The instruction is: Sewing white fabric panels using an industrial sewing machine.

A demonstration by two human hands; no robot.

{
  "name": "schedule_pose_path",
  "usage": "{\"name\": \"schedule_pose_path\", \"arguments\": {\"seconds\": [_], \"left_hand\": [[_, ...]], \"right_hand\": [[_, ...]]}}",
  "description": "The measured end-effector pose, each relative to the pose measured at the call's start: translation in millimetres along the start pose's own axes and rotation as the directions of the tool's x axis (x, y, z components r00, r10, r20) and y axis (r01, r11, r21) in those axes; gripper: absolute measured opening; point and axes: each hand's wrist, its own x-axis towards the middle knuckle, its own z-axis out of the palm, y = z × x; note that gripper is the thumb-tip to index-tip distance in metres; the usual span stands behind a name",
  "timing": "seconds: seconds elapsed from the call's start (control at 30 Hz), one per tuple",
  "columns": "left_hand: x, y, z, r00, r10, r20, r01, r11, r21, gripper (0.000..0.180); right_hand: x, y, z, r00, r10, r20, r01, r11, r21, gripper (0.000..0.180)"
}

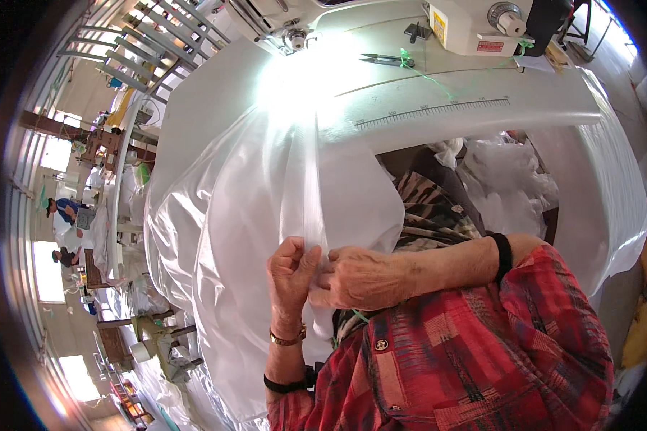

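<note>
**Lining up a folded strip at the sewing machine, both hands on the cloth**

OK, closest in: red plaid shirt [467, 345], camouflage-print cloth [428, 205] over the lap, and two bare hands close together on the work. The left hand [291, 276] has a narrow folded strip [311, 179] pinched between thumb and fingers. The right hand [359, 276] is right beside it, fingers curled in at the strip's near end. It seems to be gripping cloth too, but I can't tell how firmly, since its fingertips are hidden.

The strip belongs to, or lies on, a big glossy white fabric [244, 194] that drapes off the near table edge and runs up into the glare below the sewing machine head [295, 36]. The needle area is washed out, so no idea if the foot is down.

My read: this is the fold-and-align step. I'd say the next move calls for keeping those edges matched and the strip straight and lightly taut while it feeds; a slack fold could pucker.

Further back on the machine table [474, 82] there's a printed ruler scale [433, 113], thread snips [382, 59] and loose green thread [431, 79]. Way off left, two co-workers.
</note>
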Motion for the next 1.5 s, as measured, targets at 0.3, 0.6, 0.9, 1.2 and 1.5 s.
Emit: {"name": "schedule_pose_path", "arguments": {"seconds": [0.3, 0.6, 0.9, 1.2, 1.5], "left_hand": [[0, 43, -30, 0.938, 0.271, -0.216, -0.155, 0.885, 0.438, 0.013], [-1, 43, 24, 0.863, 0.403, 0.305, -0.492, 0.532, 0.689, 0.003], [1, 31, 45, 0.963, 0.167, 0.212, -0.245, 0.870, 0.428, 0.009], [7, 21, 42, 0.990, -0.031, 0.138, -0.020, 0.936, 0.351, 0.022], [16, 62, 39, 0.935, 0.212, 0.283, -0.349, 0.688, 0.637, 0.014]], "right_hand": [[-63, 80, 24, 0.378, 0.621, -0.687, -0.610, 0.725, 0.320, 0.029], [-77, 52, 14, 0.611, 0.792, -0.012, -0.457, 0.365, 0.811, 0.022], [-55, 18, -17, 0.903, 0.373, -0.212, -0.181, 0.779, 0.601, 0.014], [-51, 25, -21, 0.965, 0.122, -0.231, -0.065, 0.969, 0.239, 0.017], [-15, 97, -65, 0.976, 0.216, -0.034, -0.217, 0.936, -0.279, 0.015]]}}
